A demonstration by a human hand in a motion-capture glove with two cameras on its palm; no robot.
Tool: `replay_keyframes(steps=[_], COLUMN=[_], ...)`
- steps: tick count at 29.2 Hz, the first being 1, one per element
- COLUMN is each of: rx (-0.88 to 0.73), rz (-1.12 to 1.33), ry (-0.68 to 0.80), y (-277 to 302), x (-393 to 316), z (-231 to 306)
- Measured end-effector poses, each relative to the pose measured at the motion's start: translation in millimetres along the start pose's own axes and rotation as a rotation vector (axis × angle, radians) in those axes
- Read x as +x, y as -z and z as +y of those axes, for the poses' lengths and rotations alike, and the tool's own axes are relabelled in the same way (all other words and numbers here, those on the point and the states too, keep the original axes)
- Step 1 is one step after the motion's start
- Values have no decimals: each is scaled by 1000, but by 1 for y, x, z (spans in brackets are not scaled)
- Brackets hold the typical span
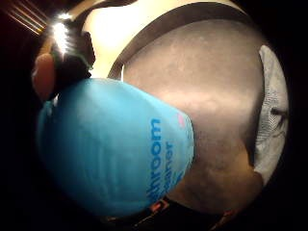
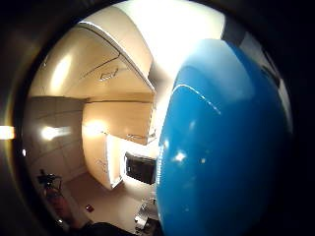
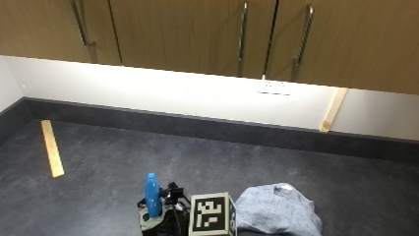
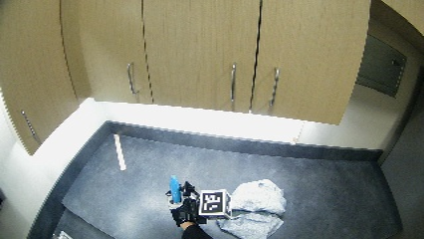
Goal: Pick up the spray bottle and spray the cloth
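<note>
In the outside view a blue spray bottle (image 3: 152, 195) stands upright at the front of the dark worktop (image 3: 196, 162), its black trigger head beside the blue body. My gloved right hand (image 3: 169, 219) grips it from below and behind. Both palm views are largely filled by the blue bottle (image 1: 115, 149) (image 2: 221, 142), with a fingertip (image 1: 43, 74) beside it. A crumpled grey cloth (image 3: 278, 214) lies on the worktop just to the right of the hand; in the little finger side view the cloth (image 1: 272, 125) shows at the edge. The wide view shows the same hand (image 4: 187, 214), bottle (image 4: 175, 189) and cloth (image 4: 255, 204).
A light wooden strip (image 3: 52, 147) lies on the worktop at the left. Another strip (image 3: 332, 109) leans against the white back wall near a socket (image 3: 274, 86). Wooden cupboards (image 3: 196, 34) hang above. Bare worktop stretches behind the bottle and cloth.
</note>
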State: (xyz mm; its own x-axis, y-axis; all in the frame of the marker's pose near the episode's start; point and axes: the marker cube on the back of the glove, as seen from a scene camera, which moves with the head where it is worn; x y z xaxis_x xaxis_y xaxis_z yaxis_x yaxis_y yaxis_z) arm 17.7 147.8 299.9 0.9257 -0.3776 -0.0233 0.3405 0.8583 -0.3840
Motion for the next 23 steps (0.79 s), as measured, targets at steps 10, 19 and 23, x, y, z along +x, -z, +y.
replay_keyframes(steps=[10,19,23], rx=[-14,-62,-126], rz=[-18,-3,32], ry=[-10,-30,-25], y=[-9,-18,-25], x=[-2,-4,-5], z=[4,7,8])
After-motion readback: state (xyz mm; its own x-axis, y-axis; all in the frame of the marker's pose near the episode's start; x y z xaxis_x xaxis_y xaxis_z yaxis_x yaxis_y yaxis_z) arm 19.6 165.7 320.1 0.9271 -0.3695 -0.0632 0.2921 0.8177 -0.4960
